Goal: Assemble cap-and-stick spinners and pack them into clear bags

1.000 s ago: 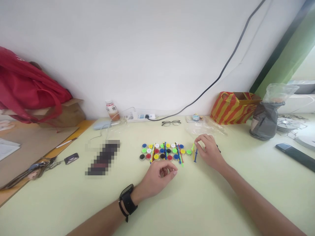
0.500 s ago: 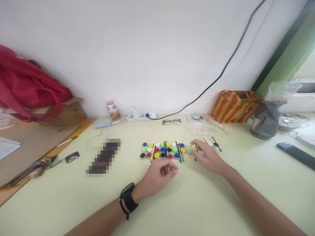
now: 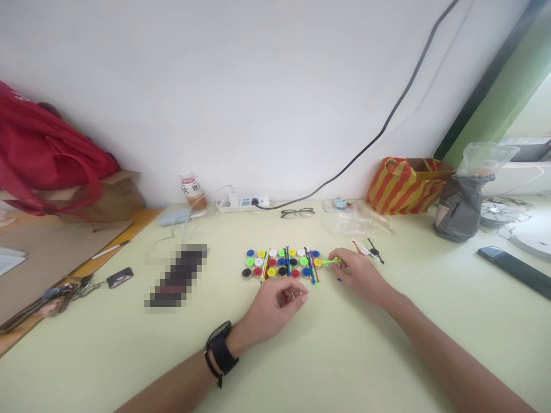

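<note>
Several small round discs (image 3: pixel 271 262) in mixed colours stand in rows on the table, with thin coloured plastic sticks (image 3: pixel 287 261) lying in bundles across them. My left hand (image 3: pixel 278 307) rests just in front of these rows, its fingers loosely curled and nothing visible in them. At the right end of the rows, my right hand (image 3: pixel 359 272) pinches a light green plastic stick (image 3: pixel 330 262), which points left toward a yellow disc. A bit of blue shows under that hand, mostly hidden. Beyond it lie a white spinner piece (image 3: pixel 364 250) with a red end and a black spinner piece (image 3: pixel 375 251).
Behind the discs are eyeglasses (image 3: pixel 298 213), a power strip (image 3: pixel 245 203) and a bottle (image 3: pixel 193 192). Keys (image 3: pixel 55 295) lie left. On the right stand a striped bag (image 3: pixel 404 186) and a grey bag (image 3: pixel 458 209), with a dark phone-like object (image 3: pixel 516 267) nearer.
My right hand's fingers have closed in, and the green stick now sticks out leftward from them. My left hand is nearly still. The view has shifted slightly.
</note>
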